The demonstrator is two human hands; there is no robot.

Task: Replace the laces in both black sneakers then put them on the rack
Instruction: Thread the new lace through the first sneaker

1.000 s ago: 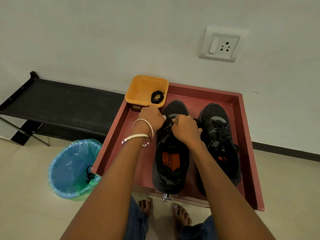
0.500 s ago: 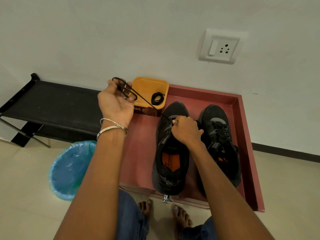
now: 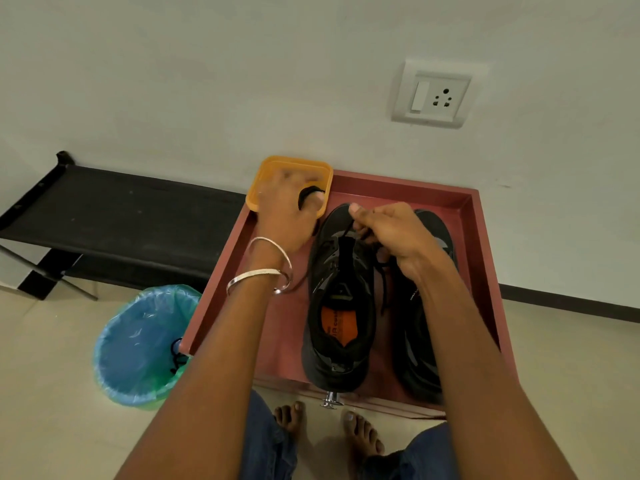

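— Reaching into the yellow tub (image 3: 258,192), the left hand (image 3: 287,216) looks blurry; I cannot tell its grip.
— The right hand (image 3: 388,233) pinches a lace (image 3: 346,231) above the left sneaker (image 3: 337,306). Pull gently.

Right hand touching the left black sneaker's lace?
Touching. Head view: right hand pinches the black lace rising from the left black sneaker.

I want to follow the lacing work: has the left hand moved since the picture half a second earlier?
Yes. The left hand has gone forward and to the right, from beside the yellow tub to over it, by the coiled lace.
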